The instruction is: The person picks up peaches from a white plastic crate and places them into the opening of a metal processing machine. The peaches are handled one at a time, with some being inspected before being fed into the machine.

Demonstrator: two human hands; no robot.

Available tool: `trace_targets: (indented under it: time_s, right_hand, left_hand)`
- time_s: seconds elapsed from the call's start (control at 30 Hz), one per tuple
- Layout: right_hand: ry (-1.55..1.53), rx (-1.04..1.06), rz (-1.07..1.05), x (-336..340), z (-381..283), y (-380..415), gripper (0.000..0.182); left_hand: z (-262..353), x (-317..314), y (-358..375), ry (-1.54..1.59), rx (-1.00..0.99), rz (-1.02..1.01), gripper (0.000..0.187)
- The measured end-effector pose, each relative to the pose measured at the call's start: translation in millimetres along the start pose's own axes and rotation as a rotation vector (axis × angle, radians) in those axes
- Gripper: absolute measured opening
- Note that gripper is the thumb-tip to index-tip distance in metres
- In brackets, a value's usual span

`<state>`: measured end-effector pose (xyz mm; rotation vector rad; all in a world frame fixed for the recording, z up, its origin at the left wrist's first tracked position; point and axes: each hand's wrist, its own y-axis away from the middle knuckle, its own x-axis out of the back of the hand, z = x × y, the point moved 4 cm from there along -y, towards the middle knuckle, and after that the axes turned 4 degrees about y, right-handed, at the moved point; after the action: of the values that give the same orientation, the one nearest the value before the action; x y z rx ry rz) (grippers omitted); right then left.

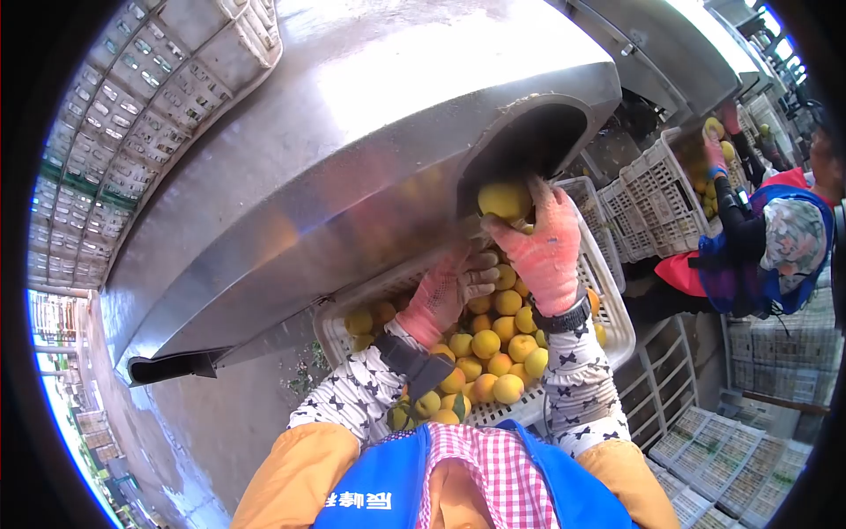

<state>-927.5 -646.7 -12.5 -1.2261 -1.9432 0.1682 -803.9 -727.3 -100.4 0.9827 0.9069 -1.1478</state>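
Note:
My right hand, in a pink work glove, grips a yellow peach at the mouth of the metal chute. Part of its fingers is hidden behind the fruit and in the shadow. Lower and to the left, my left hand, gloved alike, is over the crate with its fingers stretched out and no fruit visible in it. Under both hands stands a white plastic crate holding many yellow-orange peaches. A few green leaves lie among them near my body.
The chute's steel body fills the space ahead. A slatted crate stands at the upper left. To the right, a co-worker with a pink glove handles fruit over another white crate. Stacked crates lie at the lower right.

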Motion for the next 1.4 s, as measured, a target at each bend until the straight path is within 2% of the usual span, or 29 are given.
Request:
trace_targets:
  time_s: [0.07,0.1,0.13,0.17,0.2,0.27,0.3,0.33,0.37,0.4,0.47,0.53,0.57,0.6,0.67,0.7,0.73,0.77,0.83,0.87,0.9,1.0,1.03,1.07,1.13,1.2,1.27,1.33,1.4]
  right_hand:
    - [0.298,0.012,-0.004,-31,24,-21,0.061]
    - [0.301,0.081,0.081,-45,21,-33,0.059]
    - [0.303,0.137,0.146,-59,20,-40,0.058]
    - [0.289,0.186,0.11,-60,25,-52,0.058]
    - [0.279,0.251,0.085,-48,24,-65,0.057]
    - [0.018,0.16,-0.008,-1,2,-59,0.056]
    - [0.04,0.134,-0.046,11,7,-45,0.053]
    - [0.062,0.107,-0.082,23,13,-31,0.051]
    - [0.021,-0.012,-0.261,17,31,-5,0.053]
    - [-0.007,-0.135,-0.55,9,45,23,0.047]
    - [0.244,-0.194,-0.93,-5,88,85,0.04]
    - [0.647,-0.22,-1.168,-20,98,113,0.033]
    - [0.75,-0.225,-1.249,-32,110,128,0.036]
    - [0.858,-0.178,-1.444,-48,130,145,0.041]
    - [0.894,-0.094,-1.5,-55,131,151,0.048]
    - [0.79,-0.222,-1.479,-48,138,143,0.055]
    - [0.679,-0.355,-1.459,-35,132,135,0.062]
    - [0.503,-0.342,-1.31,-24,139,133,0.067]
    - [-0.175,-0.534,-1.015,8,126,128,0.074]
    - [-0.416,-0.603,-0.937,22,97,111,0.078]
    - [-0.488,-0.638,-0.874,32,78,98,0.082]
    - [-0.653,-0.502,-0.563,37,47,60,0.082]
    - [-0.634,-0.393,-0.441,32,42,49,0.079]
    - [-0.39,-0.146,-0.296,29,34,33,0.077]
    - [0.03,0.165,0.007,10,17,12,0.076]
    - [0.099,0.205,0.067,-5,8,2,0.074]
    - [0.292,0.212,-0.048,-16,0,2,0.074]
    - [0.253,0.218,-0.043,-18,2,5,0.072]
    - [0.148,0.046,-0.005,-22,19,7,0.071]
  left_hand:
    - [-12,60,12,-0.756,0.09,0.398,0.063]
    - [-18,81,17,-0.744,0.116,0.412,0.063]
    - [-24,100,26,-1.221,0.129,0.344,0.07]
    - [-35,113,46,-1.679,0.163,0.244,0.077]
    - [-44,121,60,-1.641,0.208,0.258,0.077]
    - [-66,129,70,-2.143,0.484,-0.284,0.091]
    - [-71,135,78,-2.118,0.617,-0.326,0.098]
    - [-73,129,76,-2.096,0.62,-0.325,0.098]
    - [-74,120,73,-2.109,0.767,-0.34,0.099]
    - [-76,118,71,-2.12,0.909,-0.353,0.1]
    - [-85,133,68,-2.082,0.885,-0.285,0.101]
    - [-83,144,60,-1.839,0.684,0.227,0.1]
    - [-92,145,52,-1.856,0.565,0.256,0.095]
    - [-104,147,45,-1.85,0.561,0.257,0.095]
    - [-120,140,34,-2.075,0.648,0.14,0.095]
    - [-115,144,28,-1.994,0.765,0.111,0.093]
    - [-106,143,27,-1.991,0.763,0.106,0.093]
    - [-98,144,23,-1.943,0.794,0.019,0.092]
    - [-92,137,17,-1.842,0.807,-0.106,0.087]
    - [-110,175,19,-1.645,0.782,-0.156,0.087]
    - [-107,166,26,-1.533,0.847,-0.117,0.087]
    - [-110,167,33,-1.395,0.907,-0.039,0.089]
    - [-111,166,33,-1.44,0.91,-0.032,0.09]
    - [-112,159,34,-1.526,0.849,-0.025,0.091]
    - [-119,148,45,-1.668,0.627,-0.056,0.086]
    - [-112,122,66,-1.852,0.53,-0.101,0.084]
    - [-115,114,78,-1.92,0.432,-0.073,0.085]
    - [-113,110,84,-1.921,0.425,-0.036,0.085]
    - [-116,109,91,-1.913,0.427,-0.019,0.086]
